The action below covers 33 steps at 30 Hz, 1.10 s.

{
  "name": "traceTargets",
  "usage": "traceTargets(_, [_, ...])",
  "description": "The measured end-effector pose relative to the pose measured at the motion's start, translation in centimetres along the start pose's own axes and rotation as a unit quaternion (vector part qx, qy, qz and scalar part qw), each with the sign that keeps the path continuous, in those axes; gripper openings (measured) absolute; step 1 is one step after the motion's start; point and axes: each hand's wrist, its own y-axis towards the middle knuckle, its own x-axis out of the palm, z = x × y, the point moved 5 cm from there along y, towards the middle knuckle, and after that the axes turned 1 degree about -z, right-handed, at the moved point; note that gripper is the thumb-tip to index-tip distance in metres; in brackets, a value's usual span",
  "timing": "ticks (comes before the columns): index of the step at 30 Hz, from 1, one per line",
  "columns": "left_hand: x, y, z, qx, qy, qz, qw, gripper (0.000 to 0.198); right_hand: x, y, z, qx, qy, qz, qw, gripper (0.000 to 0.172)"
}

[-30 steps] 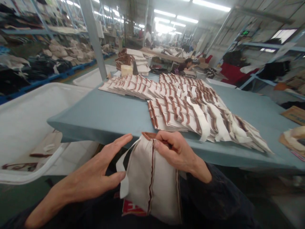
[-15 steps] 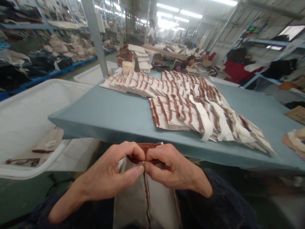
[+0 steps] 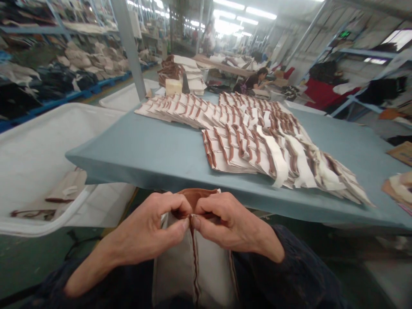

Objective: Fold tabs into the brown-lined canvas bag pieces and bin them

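Note:
A beige fabric bag point(image 3: 212, 266) with brown trim hangs in front of me, below the table's near edge. A dark brown seam runs down its middle, and its brown-lined mouth is at the top. My left hand point(image 3: 154, 227) pinches the rim just left of the seam, thumb in front and fingers inside the mouth. Close beside it, my right hand point(image 3: 234, 223) pinches the same rim on the other side of the seam. The thumbs almost meet there. What lies between the fingertips is mostly hidden.
Overlapping rows of similar beige pieces point(image 3: 231, 150) lie on the blue-covered table point(image 3: 144, 154), with white strips point(image 3: 275, 159) on them. At left stands a white bin point(image 3: 80, 210) holding a few pieces. A co-worker point(image 3: 255, 80) sits beyond the table.
Both hands stay pinched at the bag's rim and have shifted very slightly up and left in view. The thumbs sit a little closer along the seam.

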Motion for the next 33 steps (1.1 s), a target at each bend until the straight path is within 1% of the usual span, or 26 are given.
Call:
traceTargets(5, [0.2, 0.0, -0.1, -0.023, -0.037, -0.021, 0.999, 0.021, 0.2, 0.2, 0.4, 0.025, 0.029, -0.011, 0.999, 0.033])
traceTargets(8, [0.3, 0.0, -0.3, -0.036, -0.072, -0.038, 0.996, 0.023, 0.4, 0.2, 0.4, 0.021, 0.033, -0.009, 0.999, 0.032])
traceTargets(12, [0.3, -0.3, -1.0, -0.031, -0.108, -0.079, 0.991, 0.030, 0.5, 0.1, 0.4, 0.022, 0.021, -0.014, 0.999, 0.032])
traceTargets(15, [0.0, -0.5, -1.2, -0.016, -0.101, -0.102, 0.990, 0.029, 0.6, -0.1, 0.5, 0.027, 0.011, -0.024, 0.999, 0.028])
traceTargets(19, [-0.5, -0.5, -1.2, -0.005, -0.079, -0.107, 0.991, 0.027, 0.6, -0.1, 0.6, 0.017, -0.009, -0.026, 0.999, 0.025])
traceTargets(23, [-0.6, -0.8, -1.2, 0.019, -0.042, -0.103, 0.994, 0.024, 0.9, -0.1, 0.7, 0.009, -0.028, -0.026, 0.999, 0.023])
traceTargets(27, [-0.5, -1.1, -0.8, 0.033, -0.016, -0.067, 0.997, 0.021, 1.1, -0.3, 0.9, -0.007, -0.058, -0.015, 0.998, 0.018])
traceTargets(30, [-0.4, -1.2, -0.3, 0.045, -0.007, -0.046, 0.998, 0.022, 1.5, -0.3, 1.0, 0.007, -0.087, -0.029, 0.996, 0.016])
traceTargets(33, [-0.5, -1.4, 0.1, 0.063, 0.012, -0.021, 0.998, 0.022, 1.7, -0.2, 1.0, 0.031, -0.088, -0.045, 0.995, 0.014])
